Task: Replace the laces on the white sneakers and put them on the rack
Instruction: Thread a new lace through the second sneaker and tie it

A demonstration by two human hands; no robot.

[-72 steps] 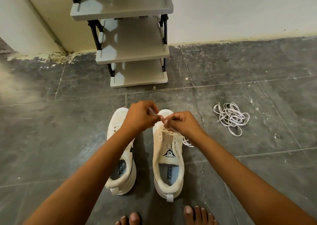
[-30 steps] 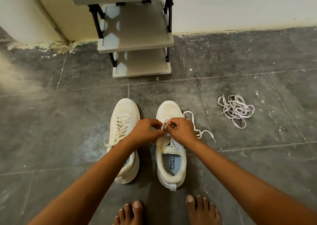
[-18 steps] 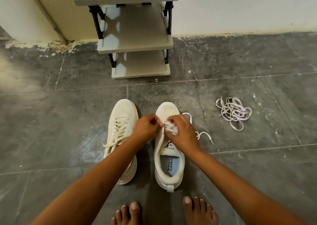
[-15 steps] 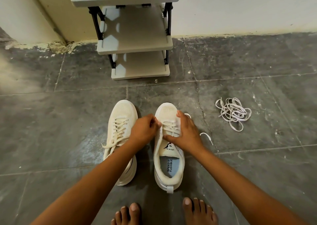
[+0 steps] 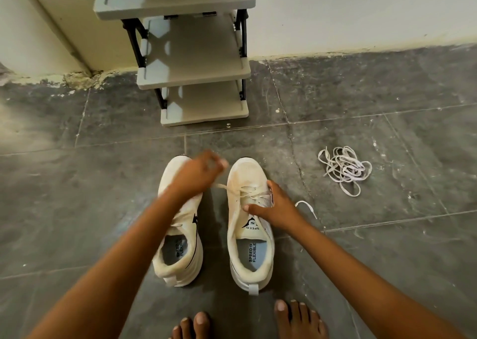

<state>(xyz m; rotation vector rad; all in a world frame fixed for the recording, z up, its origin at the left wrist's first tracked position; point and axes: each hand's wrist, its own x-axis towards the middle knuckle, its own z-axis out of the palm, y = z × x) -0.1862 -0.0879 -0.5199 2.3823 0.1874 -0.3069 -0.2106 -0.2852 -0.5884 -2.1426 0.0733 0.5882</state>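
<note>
Your two white sneakers stand side by side on the floor (image 5: pixel 77 209), toes toward the rack (image 5: pixel 196 75) at the wall, heels just ahead of your bare feet; that leaves each tongue facing you, which suits lacing. Your right hand (image 5: pixel 275 207) rests on the right sneaker (image 5: pixel 247 225), thumb across the tongue and fingers spread down its outer side, a flat, relaxed grip that closes round nothing; I judge it is there to pin the shoe while the lace is drawn. Your left hand (image 5: pixel 198 170) is blurred above the toe of the left sneaker (image 5: pixel 180 235), fingers bunched, and a strand of lace (image 5: pixel 219 185) runs taut from it to the right shoe's eyelets, so it seems to pinch that end to tighten it. The lace's other end lies loose on the floor just right of the shoe. A tangled bundle of laces (image 5: pixel 344 168) lies well apart toward the floor's right side, probably set out of the way. The rack's lower shelves hold neither shoe yet.
</note>
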